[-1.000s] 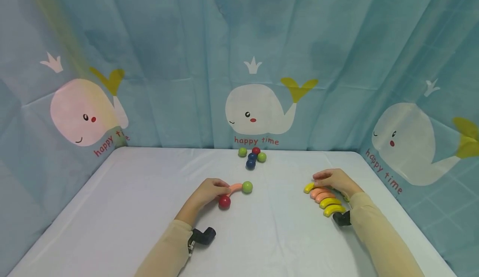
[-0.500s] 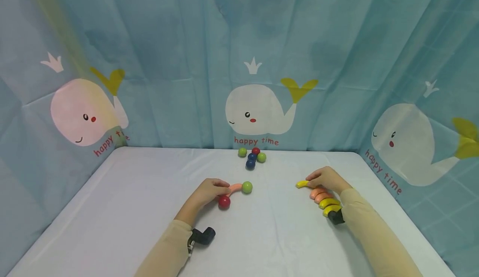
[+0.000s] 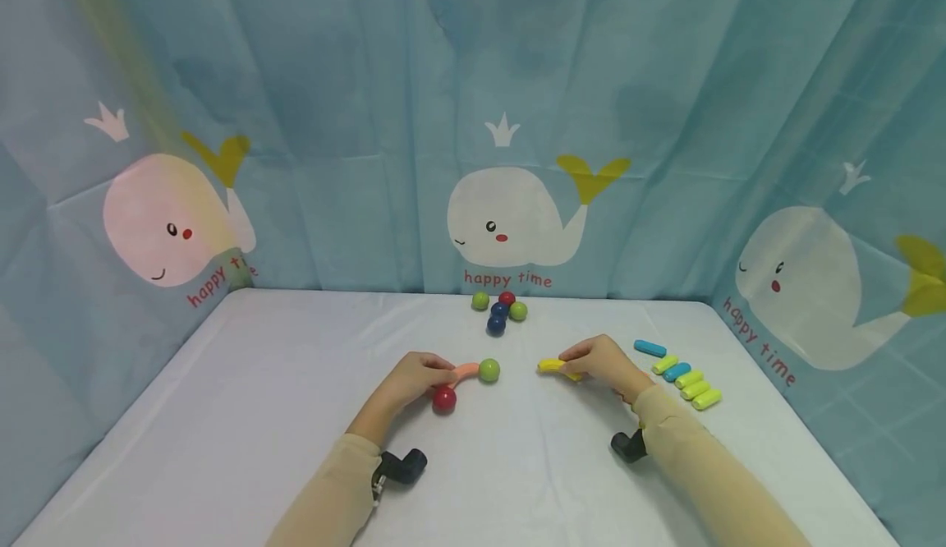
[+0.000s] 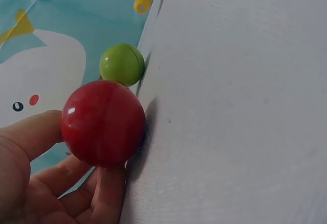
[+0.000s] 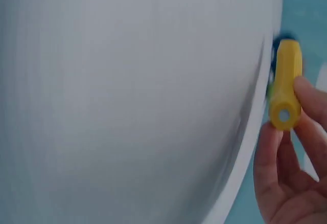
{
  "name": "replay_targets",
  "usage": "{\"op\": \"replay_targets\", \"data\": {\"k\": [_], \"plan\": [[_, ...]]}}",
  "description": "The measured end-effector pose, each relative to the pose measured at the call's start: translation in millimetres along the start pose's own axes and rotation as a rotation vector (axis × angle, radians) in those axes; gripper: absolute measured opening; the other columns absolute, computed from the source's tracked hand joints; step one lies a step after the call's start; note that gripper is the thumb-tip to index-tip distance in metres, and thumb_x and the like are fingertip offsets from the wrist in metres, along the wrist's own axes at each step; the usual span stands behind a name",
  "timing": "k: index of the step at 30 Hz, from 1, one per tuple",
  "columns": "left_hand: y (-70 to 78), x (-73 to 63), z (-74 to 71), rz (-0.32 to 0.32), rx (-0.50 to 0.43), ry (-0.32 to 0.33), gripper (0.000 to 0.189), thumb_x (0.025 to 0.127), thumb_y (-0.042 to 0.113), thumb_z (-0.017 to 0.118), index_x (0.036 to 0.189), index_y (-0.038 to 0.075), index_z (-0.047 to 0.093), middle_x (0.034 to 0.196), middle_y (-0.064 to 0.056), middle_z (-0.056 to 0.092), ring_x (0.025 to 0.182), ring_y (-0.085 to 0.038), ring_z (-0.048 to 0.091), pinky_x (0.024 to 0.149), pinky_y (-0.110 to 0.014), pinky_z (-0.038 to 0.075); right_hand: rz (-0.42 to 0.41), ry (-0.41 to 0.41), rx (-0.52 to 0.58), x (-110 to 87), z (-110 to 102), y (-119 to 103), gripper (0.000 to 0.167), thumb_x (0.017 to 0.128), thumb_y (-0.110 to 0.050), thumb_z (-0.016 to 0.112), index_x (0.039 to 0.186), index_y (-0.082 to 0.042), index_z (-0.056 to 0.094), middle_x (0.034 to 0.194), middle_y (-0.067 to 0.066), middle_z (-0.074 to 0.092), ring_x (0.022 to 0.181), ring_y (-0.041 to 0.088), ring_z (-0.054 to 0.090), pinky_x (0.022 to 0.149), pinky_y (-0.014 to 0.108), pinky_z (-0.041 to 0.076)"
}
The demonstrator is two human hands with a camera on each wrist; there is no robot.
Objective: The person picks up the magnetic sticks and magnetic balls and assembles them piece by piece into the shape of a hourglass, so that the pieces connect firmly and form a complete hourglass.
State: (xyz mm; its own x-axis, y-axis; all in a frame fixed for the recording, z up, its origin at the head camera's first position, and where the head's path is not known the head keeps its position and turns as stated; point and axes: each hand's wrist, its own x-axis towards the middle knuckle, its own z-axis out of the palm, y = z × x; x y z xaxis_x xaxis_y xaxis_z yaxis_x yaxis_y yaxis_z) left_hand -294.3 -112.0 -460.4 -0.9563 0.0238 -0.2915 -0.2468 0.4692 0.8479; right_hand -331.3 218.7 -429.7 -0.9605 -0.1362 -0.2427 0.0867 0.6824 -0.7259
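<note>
In the head view my left hand (image 3: 415,379) pinches an orange curved toy building stick (image 3: 466,370) low at the table, left of centre. A green ball (image 3: 489,370) sits at the stick's right end, and a red ball (image 3: 444,400) is at my fingertips on the near side. The red ball hides most of the grip in the left wrist view. My right hand (image 3: 602,360) holds a yellow curved stick (image 5: 286,81) between thumb and fingers, pointing left toward the green ball with a gap between. A round grey dot shows in its end.
At the far edge lies a cluster of green, red and dark blue balls (image 3: 497,325). Several straight blue and lime sticks (image 3: 677,372) lie to the right. Beneath my right forearm, orange and yellow curved sticks are mostly hidden. A whale-print curtain (image 3: 332,202) surrounds the table (image 3: 296,415).
My right hand has taken the yellow curved stick from the row on the right and carried it left, uncovering the blue and lime sticks. My left hand has stayed in place.
</note>
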Motion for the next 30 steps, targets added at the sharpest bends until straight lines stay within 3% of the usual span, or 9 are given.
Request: {"op": "replay_targets", "data": {"k": [11,30], "plan": [[2.2,-0.7,-0.6,-0.016,0.004,0.007,0.029,0.087,0.029,0.075,0.109,0.010,0.073,0.112,-0.008,0.069,0.099,-0.021,0.058,0.086,-0.035,0.052,0.026,0.081,0.079,-11.4,41.9,-30.0,0.018,0.080,-0.013,0.080,0.097,-0.007,0.079,0.100,0.007,0.076,0.077,0.012,0.063,0.067,0.025,0.055],[2.2,-2.6,-0.9,0.021,0.029,-0.001,0.025,0.088,0.027,0.074,0.107,0.010,0.074,0.105,-0.006,0.069,0.094,-0.019,0.057,0.079,-0.029,0.051,0.054,0.099,0.063,-12.1,60.4,-44.5,0.016,0.081,-0.015,0.080,0.095,-0.009,0.079,0.096,0.004,0.074,0.075,0.013,0.060,0.066,0.023,0.051]]}}
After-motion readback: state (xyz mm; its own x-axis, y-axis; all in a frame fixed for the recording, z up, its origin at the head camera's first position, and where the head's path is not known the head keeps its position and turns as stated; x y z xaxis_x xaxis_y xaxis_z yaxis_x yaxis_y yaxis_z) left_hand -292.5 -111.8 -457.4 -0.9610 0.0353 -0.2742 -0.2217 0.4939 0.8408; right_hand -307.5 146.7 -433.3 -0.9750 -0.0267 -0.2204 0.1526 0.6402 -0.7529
